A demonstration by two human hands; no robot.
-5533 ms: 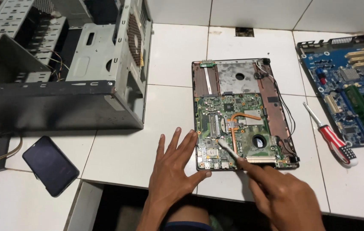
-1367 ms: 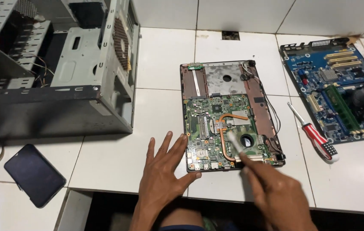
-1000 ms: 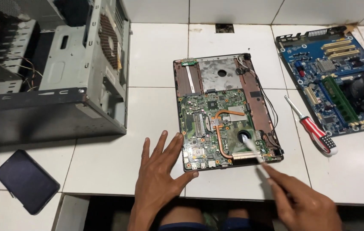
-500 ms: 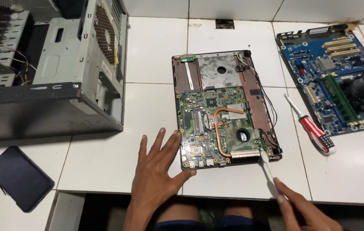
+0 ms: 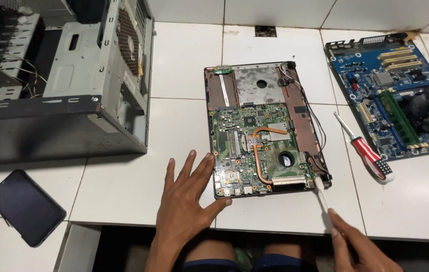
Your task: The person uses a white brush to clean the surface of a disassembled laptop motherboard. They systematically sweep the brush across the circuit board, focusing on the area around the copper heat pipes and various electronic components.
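An opened laptop base [image 5: 265,126] with a green circuit board and a copper heat pipe lies on the white tiled surface. My left hand [image 5: 187,201] rests flat beside its near left corner, fingers spread, the thumb touching the edge. My right hand [image 5: 358,247] pinches the end of a thin white tool [image 5: 322,195], whose tip touches the laptop's near right corner.
A red-handled screwdriver [image 5: 368,153] lies right of the laptop. A blue desktop motherboard [image 5: 401,95] with a fan sits at the far right. An open grey computer case [image 5: 58,80] stands at the left, with a dark phone [image 5: 25,206] in front of it.
My right hand has drawn back toward me and to the right. The white tool's tip went from the board's fan area to the laptop's near right corner. My left hand stayed put.
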